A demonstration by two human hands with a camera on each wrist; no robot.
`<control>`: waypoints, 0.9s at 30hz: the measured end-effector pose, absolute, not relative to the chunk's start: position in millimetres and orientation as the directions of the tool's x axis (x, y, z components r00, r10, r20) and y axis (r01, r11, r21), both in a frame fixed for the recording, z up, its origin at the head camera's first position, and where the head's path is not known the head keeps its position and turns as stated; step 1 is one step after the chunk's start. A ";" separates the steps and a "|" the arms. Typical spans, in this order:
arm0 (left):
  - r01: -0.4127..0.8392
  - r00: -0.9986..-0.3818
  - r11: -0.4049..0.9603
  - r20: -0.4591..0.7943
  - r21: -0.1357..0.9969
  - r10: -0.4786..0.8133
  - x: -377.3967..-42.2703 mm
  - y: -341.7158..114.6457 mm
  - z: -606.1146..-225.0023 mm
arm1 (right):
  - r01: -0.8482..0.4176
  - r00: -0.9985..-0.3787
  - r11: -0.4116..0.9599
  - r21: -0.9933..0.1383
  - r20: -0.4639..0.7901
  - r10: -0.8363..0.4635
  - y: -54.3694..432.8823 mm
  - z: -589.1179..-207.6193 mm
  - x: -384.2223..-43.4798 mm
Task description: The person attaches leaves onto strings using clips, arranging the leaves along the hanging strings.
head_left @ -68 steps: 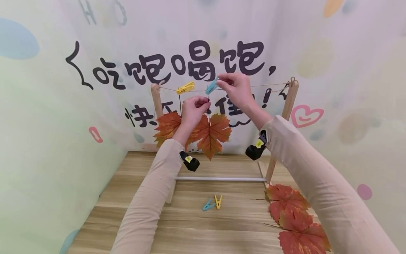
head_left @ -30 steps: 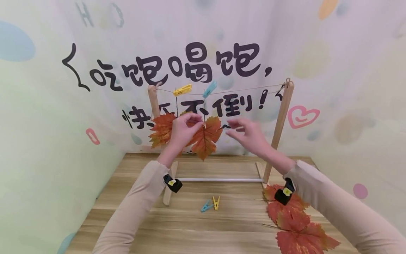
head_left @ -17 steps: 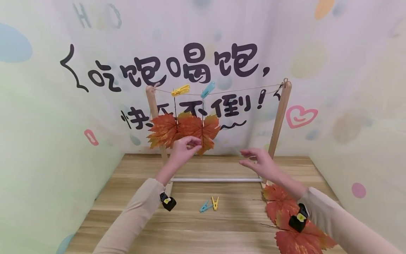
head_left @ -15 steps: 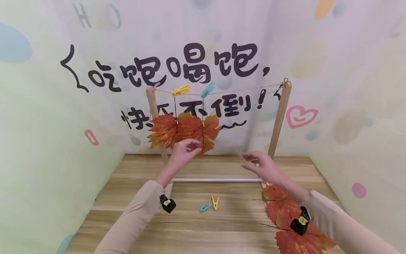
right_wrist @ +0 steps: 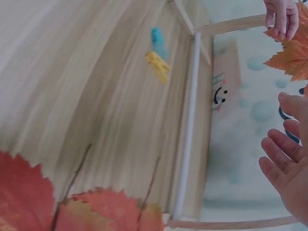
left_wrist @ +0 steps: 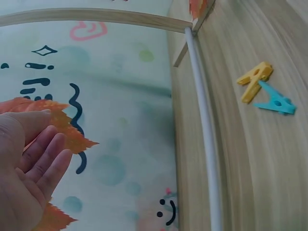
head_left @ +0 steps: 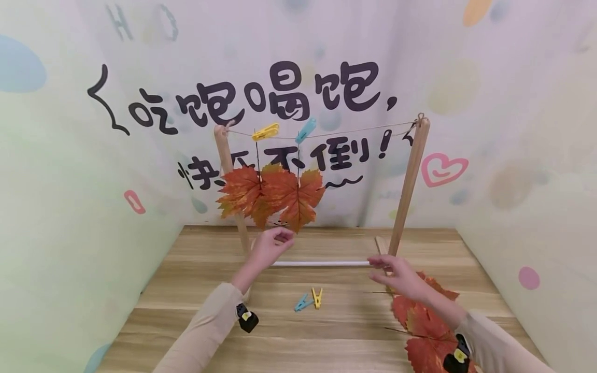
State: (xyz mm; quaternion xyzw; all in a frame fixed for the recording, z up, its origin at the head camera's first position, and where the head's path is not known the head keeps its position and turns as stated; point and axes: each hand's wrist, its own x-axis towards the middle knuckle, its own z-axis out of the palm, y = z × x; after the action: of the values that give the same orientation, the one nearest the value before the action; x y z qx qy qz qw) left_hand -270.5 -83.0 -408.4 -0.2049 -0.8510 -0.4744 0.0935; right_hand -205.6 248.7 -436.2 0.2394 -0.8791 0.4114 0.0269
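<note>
Two orange maple leaves hang side by side from a string [head_left: 364, 129]. A yellow clothespin [head_left: 266, 132] clips the stem of the left leaf [head_left: 242, 189], and a blue clothespin [head_left: 306, 130] that of the right leaf [head_left: 300, 199]. My left hand [head_left: 268, 251] is just below the hanging leaves, fingers loosely bent and holding nothing. Lower on the right, my right hand [head_left: 398, 274] is held with fingers relaxed and nothing in them, near the frame's right post [head_left: 410, 186]. Under its forearm lie red leaves [head_left: 426, 321] with thin dark stems on the table.
A blue clothespin [head_left: 303, 302] and a yellow clothespin [head_left: 317, 298] lie together on the wooden table [head_left: 280, 336]. A white rod [head_left: 322, 263] joins the frame's feet. The left post [head_left: 225, 150] stands behind the leaves. A printed wall curtain [head_left: 326, 31] rises behind.
Both hands have come down from the string, the right one also moving right toward the red leaves. The blue clothespin, earlier in my right fingers, now stays on the string with its leaf.
</note>
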 end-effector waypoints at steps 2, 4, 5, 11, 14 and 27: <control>0.429 -0.903 0.463 0.349 0.776 0.252 -271.2 -83.5 -413.9 | -0.436 -0.885 0.558 -0.706 0.225 -0.407 254.3 -443.9 -201.8; 0.424 -0.905 0.455 0.345 0.783 0.250 -272.2 -84.3 -420.0 | -0.424 -0.888 0.572 -0.702 0.199 -0.414 259.1 -450.7 -198.4; 0.426 -0.904 0.452 0.346 0.783 0.253 -272.6 -84.8 -423.6 | -0.420 -0.888 0.572 -0.705 0.189 -0.419 261.6 -453.8 -196.9; 0.462 -0.884 0.433 0.362 0.774 0.296 -271.2 -83.7 -443.0 | -0.387 -0.881 0.550 -0.740 0.121 -0.458 274.2 -470.8 -194.4; 0.466 -0.881 0.443 0.352 0.766 0.317 -270.2 -82.3 -453.2 | -0.356 -0.878 0.535 -0.766 0.079 -0.472 278.4 -482.4 -196.0; 0.371 -0.921 0.432 0.265 0.822 0.286 -264.5 -74.2 -489.4 | -0.309 -0.864 0.527 -0.792 0.003 -0.503 288.3 -532.1 -189.5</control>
State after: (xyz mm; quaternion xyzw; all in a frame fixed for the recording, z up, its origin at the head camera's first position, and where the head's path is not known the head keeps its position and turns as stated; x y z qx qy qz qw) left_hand -264.5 -74.2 -489.4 -0.1945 -0.8452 -0.4961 0.0427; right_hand -189.5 288.3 -532.1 0.2345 -0.8663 0.4262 -0.1136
